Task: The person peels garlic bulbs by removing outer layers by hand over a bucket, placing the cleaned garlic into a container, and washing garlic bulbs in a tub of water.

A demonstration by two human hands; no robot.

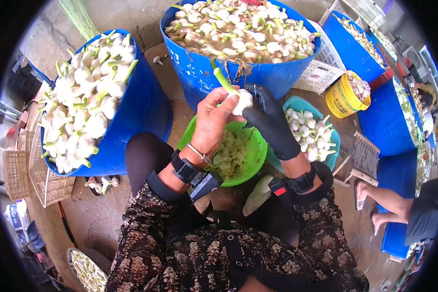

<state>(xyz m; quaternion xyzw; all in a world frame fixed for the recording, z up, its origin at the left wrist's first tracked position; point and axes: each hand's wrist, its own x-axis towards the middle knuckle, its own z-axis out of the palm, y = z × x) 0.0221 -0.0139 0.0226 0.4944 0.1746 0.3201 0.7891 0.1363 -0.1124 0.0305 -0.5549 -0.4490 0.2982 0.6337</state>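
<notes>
Ahead, a large blue tub (194, 73) is filled with garlic (243, 31); nearer, leafy scraps (231, 155) are contained in a green basin (259, 153). Above it, between the black-gloved right grip (270, 121) and bare left grip (210, 117), a garlic bulb (245, 100) is clasped by both, long axis slanted, green stem (222, 78) pointed away leftward, bulb end nearer the glove.

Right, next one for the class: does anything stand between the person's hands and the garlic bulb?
Nothing visible blocks the way: the bare left hand grips the garlic bulb directly, and the right hand meets it from the other side. Only the black glove comes between the right hand's skin and the bulb.
</notes>
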